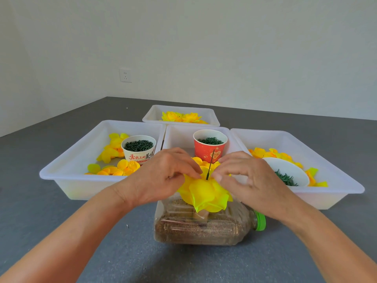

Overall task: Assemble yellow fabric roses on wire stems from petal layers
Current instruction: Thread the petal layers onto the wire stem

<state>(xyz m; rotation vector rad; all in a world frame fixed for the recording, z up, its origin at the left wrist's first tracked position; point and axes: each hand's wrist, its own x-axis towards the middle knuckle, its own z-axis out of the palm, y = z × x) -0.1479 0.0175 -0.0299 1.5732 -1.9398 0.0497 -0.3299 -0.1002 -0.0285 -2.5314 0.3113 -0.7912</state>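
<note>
- The left hand [165, 174] and right hand [247, 176] meet over a yellow fabric rose [206, 196], fingers curled, each pinching its upper petals on either side of a dark wire stem [210, 165] that stands up through the flower's middle.
- The rose sits on top of a clear plastic bottle [204, 227] lying on its side on the grey desk [122, 252], filled with brown grains, with a green cap [260, 221].
- Behind the hands, the middle tray [179, 135] holds a red paper cup [210, 146] of green rings.
- The left tray [81, 160] holds yellow petal layers [120, 168] and a white paper cup [138, 149] of dark green pieces.
- The right tray [326, 160] holds more petals and a white bowl [287, 170] with green pieces.
- The far tray [212, 115] holds finished yellow roses [181, 117].
</note>
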